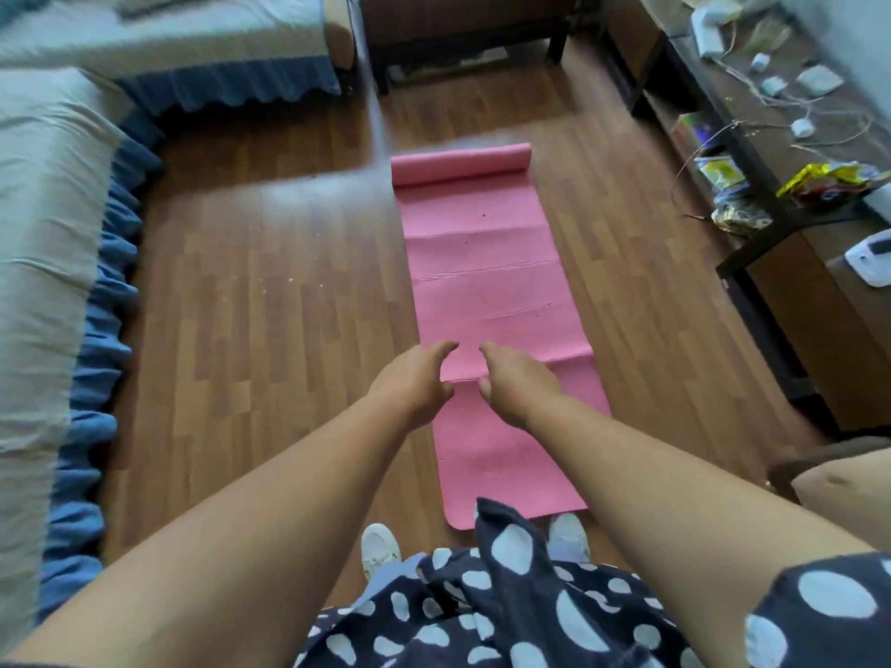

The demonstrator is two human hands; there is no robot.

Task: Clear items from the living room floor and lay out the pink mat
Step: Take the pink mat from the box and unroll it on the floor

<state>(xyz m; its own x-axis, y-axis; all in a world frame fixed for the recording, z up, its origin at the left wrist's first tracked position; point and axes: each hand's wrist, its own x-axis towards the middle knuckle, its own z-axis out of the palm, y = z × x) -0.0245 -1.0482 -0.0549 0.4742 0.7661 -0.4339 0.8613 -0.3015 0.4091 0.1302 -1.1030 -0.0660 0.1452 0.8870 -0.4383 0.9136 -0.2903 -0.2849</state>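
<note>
The pink mat (pixel 487 282) lies mostly unrolled on the wooden floor, running away from my feet. Its far end is still a small roll (pixel 460 162). My left hand (pixel 417 383) and my right hand (pixel 516 383) hang side by side above the near half of the mat, both with loosely curled fingers and nothing in them. They do not touch the mat. My white shoes (pixel 381 547) stand at the mat's near edge.
A sofa with a pale cover and blue frill (pixel 96 301) lines the left side and back left. A dark low table (pixel 463 36) stands beyond the mat. A dark TV unit (pixel 771 185) with cables, wrappers and small items runs along the right.
</note>
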